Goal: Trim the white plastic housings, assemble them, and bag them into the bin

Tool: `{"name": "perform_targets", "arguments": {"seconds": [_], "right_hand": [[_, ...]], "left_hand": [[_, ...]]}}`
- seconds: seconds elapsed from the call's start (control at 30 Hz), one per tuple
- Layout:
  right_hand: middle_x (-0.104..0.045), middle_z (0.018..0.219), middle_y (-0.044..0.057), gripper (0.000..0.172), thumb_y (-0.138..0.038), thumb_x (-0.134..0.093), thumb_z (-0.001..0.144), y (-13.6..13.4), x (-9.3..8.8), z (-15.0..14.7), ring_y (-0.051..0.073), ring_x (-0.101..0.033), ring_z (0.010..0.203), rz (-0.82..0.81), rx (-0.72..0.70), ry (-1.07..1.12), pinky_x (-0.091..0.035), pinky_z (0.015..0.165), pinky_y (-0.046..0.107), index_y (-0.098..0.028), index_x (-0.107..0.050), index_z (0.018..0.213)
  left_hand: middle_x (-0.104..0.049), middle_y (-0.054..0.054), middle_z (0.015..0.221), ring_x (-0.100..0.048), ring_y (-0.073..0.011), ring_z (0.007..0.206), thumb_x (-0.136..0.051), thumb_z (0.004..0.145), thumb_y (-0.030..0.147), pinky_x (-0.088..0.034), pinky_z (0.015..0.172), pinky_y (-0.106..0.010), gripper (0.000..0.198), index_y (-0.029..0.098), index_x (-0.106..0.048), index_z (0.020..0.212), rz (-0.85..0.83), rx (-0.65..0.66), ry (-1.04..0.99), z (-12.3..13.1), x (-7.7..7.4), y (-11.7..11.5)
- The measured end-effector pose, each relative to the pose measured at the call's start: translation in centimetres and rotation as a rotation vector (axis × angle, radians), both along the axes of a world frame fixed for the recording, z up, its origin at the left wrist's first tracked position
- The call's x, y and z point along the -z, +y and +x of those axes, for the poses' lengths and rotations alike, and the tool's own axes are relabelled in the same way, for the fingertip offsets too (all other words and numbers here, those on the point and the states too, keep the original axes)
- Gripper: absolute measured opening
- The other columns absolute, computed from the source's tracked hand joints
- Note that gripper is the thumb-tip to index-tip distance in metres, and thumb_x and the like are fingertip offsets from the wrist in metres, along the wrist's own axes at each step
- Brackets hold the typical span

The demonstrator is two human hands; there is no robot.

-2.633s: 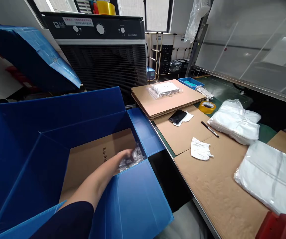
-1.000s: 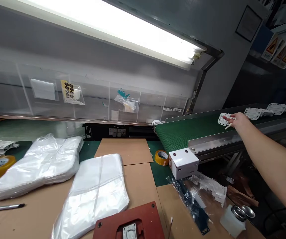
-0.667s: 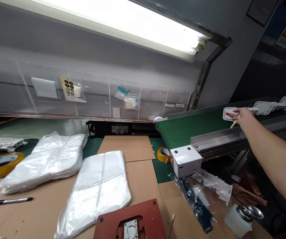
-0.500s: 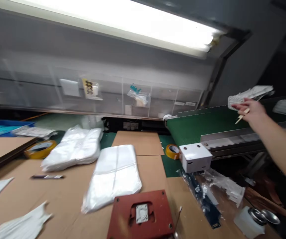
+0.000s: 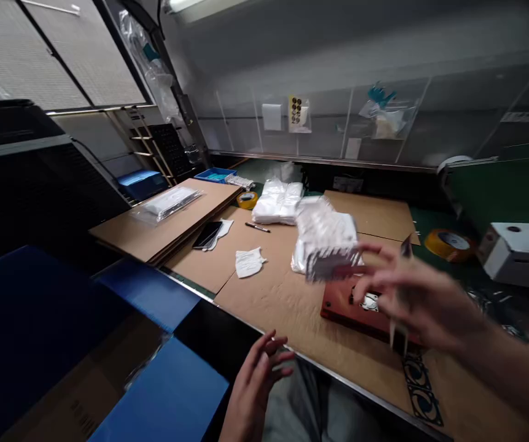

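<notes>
My right hand (image 5: 418,301) is blurred with motion above the cardboard-covered bench, its fingers spread. A thin stick (image 5: 400,325) passes through that hand. Just past its fingertips, a white perforated plastic part (image 5: 326,242) hangs in the air, also blurred, so I cannot tell whether the fingers grip it. Beneath the hand lies a red metal fixture plate (image 5: 340,307). My left hand (image 5: 255,387) is low by the bench's front edge, open and holding nothing. A folded plastic bag (image 5: 300,264) lies behind the white part.
A blue corrugated plastic box (image 5: 154,301) stands at lower left with flaps spread. On the bench (image 5: 283,319) lie a phone, a pen, white paper and stacked plastic bags (image 5: 276,205). A green conveyor (image 5: 499,190) and white housing (image 5: 520,255) are at right.
My view has swung left, away from the conveyor. My right hand has come back over the bench with the white part at its fingertips, and my left hand has come into view.
</notes>
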State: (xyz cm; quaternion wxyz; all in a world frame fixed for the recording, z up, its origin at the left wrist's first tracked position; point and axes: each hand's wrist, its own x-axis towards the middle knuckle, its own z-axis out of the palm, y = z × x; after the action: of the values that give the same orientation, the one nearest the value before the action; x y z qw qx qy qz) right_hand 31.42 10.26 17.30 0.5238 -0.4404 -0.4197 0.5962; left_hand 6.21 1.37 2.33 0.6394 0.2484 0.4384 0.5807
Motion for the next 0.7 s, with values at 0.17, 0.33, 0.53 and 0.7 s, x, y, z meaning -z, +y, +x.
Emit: {"name": "perform_targets", "arguments": {"seconds": [0.17, 0.33, 0.53, 0.7], "right_hand": [[-0.071, 0.109, 0.012, 0.044, -0.035, -0.077, 0.078, -7.7, 9.4, -6.1, 0.011, -0.061, 0.056, -0.36, -0.61, 0.143, -0.02, 0.039, 0.017, -0.024, -0.063, 0.118], [-0.072, 0.097, 0.01, 0.042, -0.052, -0.073, 0.083, -10.3, 13.7, -5.0, 0.003, -0.042, 0.043, -0.408, -0.632, -0.171, -0.024, 0.044, 0.021, -0.019, -0.067, 0.109], [-0.066, 0.076, 0.002, 0.039, -0.051, -0.069, 0.088, -11.3, 16.8, -4.4, 0.004, -0.038, 0.044, -0.394, -0.36, -0.266, -0.027, 0.045, 0.021, -0.017, -0.066, 0.109], [-0.058, 0.064, -0.003, 0.041, -0.049, -0.072, 0.086, -12.8, 17.8, -4.9, 0.004, -0.034, 0.043, -0.469, -0.247, -0.107, -0.037, 0.042, 0.019, -0.019, -0.064, 0.113]], "left_hand": [[-0.069, -0.019, 0.125, -0.06, -0.038, 0.123, -0.044, 0.094, 0.063, -0.041, 0.107, -0.053, 0.064, 0.013, -0.063, 0.13, -0.105, 0.08, -0.596, -2.1, -0.5, -0.5], [-0.071, -0.022, 0.119, -0.062, -0.041, 0.121, -0.03, 0.094, 0.07, -0.037, 0.109, -0.057, 0.078, 0.008, -0.064, 0.128, -0.145, 0.221, -0.822, -2.8, 1.4, -3.4], [-0.071, -0.02, 0.12, -0.062, -0.0415, 0.121, -0.029, 0.093, 0.071, -0.039, 0.107, -0.057, 0.079, 0.01, -0.061, 0.134, -0.311, 0.325, -0.884, -0.8, 2.2, -6.2], [-0.07, -0.022, 0.123, -0.062, -0.0386, 0.122, -0.025, 0.098, 0.062, -0.037, 0.11, -0.052, 0.076, 0.004, -0.06, 0.133, -0.383, 0.352, -0.854, 1.3, 1.9, -6.9]]}}
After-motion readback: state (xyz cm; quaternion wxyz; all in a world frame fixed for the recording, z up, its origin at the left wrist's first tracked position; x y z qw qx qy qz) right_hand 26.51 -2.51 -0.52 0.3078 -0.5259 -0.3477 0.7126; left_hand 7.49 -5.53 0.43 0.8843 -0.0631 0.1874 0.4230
